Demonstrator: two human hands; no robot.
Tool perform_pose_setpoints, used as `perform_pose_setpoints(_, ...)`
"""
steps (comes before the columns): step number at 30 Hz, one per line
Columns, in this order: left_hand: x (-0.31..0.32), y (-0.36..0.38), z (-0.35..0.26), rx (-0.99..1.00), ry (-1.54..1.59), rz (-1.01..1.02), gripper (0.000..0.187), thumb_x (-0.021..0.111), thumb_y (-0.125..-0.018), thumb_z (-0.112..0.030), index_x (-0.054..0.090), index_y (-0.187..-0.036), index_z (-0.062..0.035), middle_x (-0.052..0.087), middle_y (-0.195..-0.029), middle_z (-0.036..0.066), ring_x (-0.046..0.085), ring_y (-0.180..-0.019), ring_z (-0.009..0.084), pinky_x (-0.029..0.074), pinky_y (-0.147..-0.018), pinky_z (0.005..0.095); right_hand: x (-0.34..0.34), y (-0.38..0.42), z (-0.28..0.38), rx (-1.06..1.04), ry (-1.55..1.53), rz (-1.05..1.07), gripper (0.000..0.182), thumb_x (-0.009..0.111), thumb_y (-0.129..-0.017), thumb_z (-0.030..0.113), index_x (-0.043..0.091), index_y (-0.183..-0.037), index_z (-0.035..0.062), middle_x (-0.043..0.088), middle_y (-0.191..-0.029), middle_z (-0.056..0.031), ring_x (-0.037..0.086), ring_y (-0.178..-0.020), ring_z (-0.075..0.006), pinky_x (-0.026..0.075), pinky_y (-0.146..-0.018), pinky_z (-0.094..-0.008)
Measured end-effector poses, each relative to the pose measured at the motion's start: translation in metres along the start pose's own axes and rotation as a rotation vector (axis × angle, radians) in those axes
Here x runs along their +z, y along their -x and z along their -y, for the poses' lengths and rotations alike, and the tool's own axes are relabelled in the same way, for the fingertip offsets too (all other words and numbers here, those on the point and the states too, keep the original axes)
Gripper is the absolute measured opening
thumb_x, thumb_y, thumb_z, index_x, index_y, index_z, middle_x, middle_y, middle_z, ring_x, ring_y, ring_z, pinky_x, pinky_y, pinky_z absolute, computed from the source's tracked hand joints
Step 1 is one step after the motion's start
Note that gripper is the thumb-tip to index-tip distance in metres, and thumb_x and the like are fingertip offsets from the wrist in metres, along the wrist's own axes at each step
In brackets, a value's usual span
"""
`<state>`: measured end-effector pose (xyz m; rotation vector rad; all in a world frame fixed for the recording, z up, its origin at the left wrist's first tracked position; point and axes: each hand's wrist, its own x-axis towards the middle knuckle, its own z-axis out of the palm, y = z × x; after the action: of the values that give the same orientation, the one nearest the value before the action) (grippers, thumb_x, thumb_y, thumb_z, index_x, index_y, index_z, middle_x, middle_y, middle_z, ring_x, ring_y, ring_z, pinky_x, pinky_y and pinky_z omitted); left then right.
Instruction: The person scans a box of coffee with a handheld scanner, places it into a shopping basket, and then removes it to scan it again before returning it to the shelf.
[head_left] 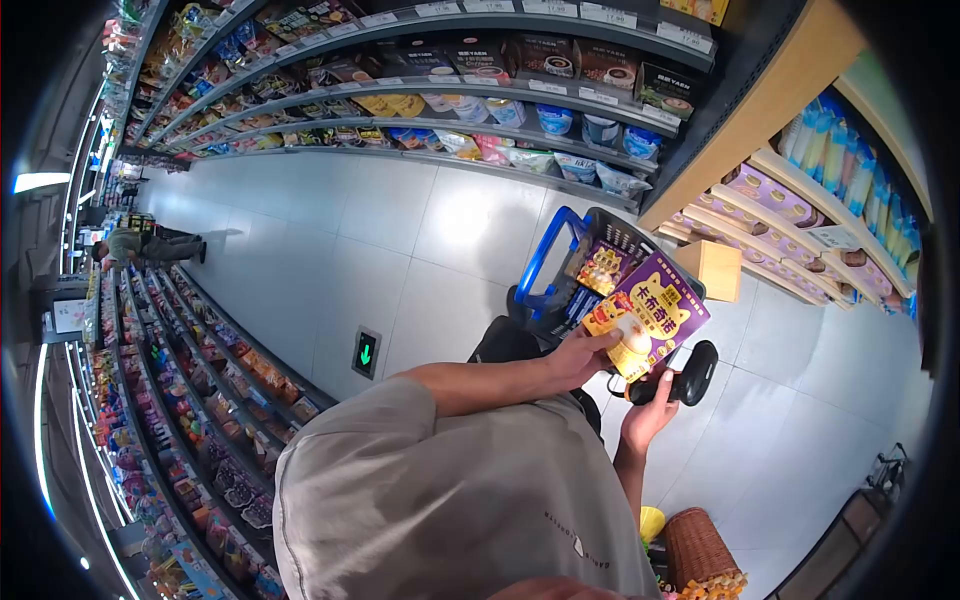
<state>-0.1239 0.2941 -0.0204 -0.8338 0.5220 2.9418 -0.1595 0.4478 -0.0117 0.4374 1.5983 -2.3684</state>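
Note:
A purple and yellow box (655,315) with large characters and a cup picture is tilted over a shopping basket (550,260) with a blue handle. My left hand (585,358) grips its lower left corner, thumb on the front. Close below the box's lower edge is my right hand (650,408), fingers curled beside a dark object (697,373) that may be a shoe; what they hold is hidden. Inside the basket lie another purple and yellow box (603,267) and some blue items (580,305).
Shelves (400,90) of packaged goods curve along the top, with more shelving (200,390) at lower left. A wooden display (765,225) stands at right. A wicker basket (695,545) is at lower right. Another person (155,247) stands far off at left. A green arrow sign (366,353) marks the floor.

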Motion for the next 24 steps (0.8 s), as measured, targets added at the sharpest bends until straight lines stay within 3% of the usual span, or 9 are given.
perform_pose_setpoints(2,0.008,0.001,-0.003,0.012,0.010,0.059,0.044,0.059,-0.094,-0.010,0.042,-0.134,-0.0050,0.055,-0.130,0.010,0.054,-0.121,0.0235,0.042,-0.106,0.0403,0.008,0.010,0.001,-0.067,0.031,0.015,0.022,0.061,-0.095,0.021,0.055,-0.104,0.0014,0.060,-0.097,-0.0042,0.056,-0.089,-0.0116,0.045,-0.082,-0.0293)
perform_pose_setpoints(6,0.017,0.014,-0.013,-0.021,-0.007,0.130,0.044,0.059,-0.094,-0.013,0.042,-0.135,-0.0055,0.053,-0.133,0.009,0.053,-0.123,0.0218,0.042,-0.106,0.0389,0.034,0.030,0.013,-0.096,-0.028,-0.023,0.025,0.070,-0.085,0.003,0.055,-0.105,0.0020,0.056,-0.098,-0.0024,0.055,-0.090,-0.0117,0.045,-0.082,-0.0269)
perform_pose_setpoints(13,0.008,0.042,-0.052,-0.013,-0.050,0.271,0.046,0.060,-0.094,-0.012,0.041,-0.136,-0.0057,0.052,-0.135,0.007,0.050,-0.126,0.0203,0.039,-0.109,0.0389,0.070,0.058,0.012,-0.177,0.039,-0.043,0.028,0.072,-0.082,0.001,0.056,-0.105,0.0005,0.059,-0.099,-0.0051,0.057,-0.090,-0.0128,0.046,-0.085,-0.0285)
perform_pose_setpoints(15,0.003,0.058,-0.070,0.043,-0.079,0.205,0.048,0.060,-0.093,-0.012,0.041,-0.136,-0.0048,0.052,-0.135,0.007,0.050,-0.126,0.0201,0.040,-0.108,0.0388,0.082,0.067,0.004,-0.231,0.045,-0.040,0.029,0.072,-0.081,0.000,0.056,-0.106,0.0004,0.059,-0.100,-0.0059,0.057,-0.090,-0.0134,0.047,-0.086,-0.0290)
perform_pose_setpoints(16,0.001,0.066,-0.078,0.065,-0.030,0.157,0.036,0.063,-0.092,-0.011,0.050,-0.124,-0.0034,0.061,-0.120,0.008,0.060,-0.112,0.0186,0.051,-0.095,0.0330,0.089,0.072,0.000,-0.250,0.058,-0.042,0.030,0.071,-0.081,-0.001,0.056,-0.107,0.0004,0.060,-0.102,-0.0063,0.058,-0.090,-0.0141,0.047,-0.086,-0.0292)
perform_pose_setpoints(21,-0.039,0.094,-0.140,0.163,-0.063,0.160,0.033,0.065,-0.091,-0.013,0.053,-0.119,-0.0026,0.061,-0.114,0.008,0.061,-0.105,0.0158,0.052,-0.090,0.0295,0.121,0.095,-0.015,-0.246,0.020,-0.018,0.033,0.070,-0.081,-0.003,0.056,-0.111,-0.0002,0.061,-0.105,-0.0074,0.060,-0.093,-0.0161,0.047,-0.088,-0.0305)
perform_pose_setpoints(24,-0.065,0.121,-0.175,0.223,-0.276,0.110,0.035,0.065,-0.090,-0.011,0.054,-0.121,-0.0006,0.061,-0.115,0.008,0.060,-0.105,0.0158,0.050,-0.090,0.0289,0.146,0.112,-0.022,-0.232,0.010,0.034,0.041,0.070,-0.078,-0.004,0.055,-0.116,-0.0006,0.061,-0.107,-0.0076,0.060,-0.096,-0.0161,0.048,-0.087,-0.0317)
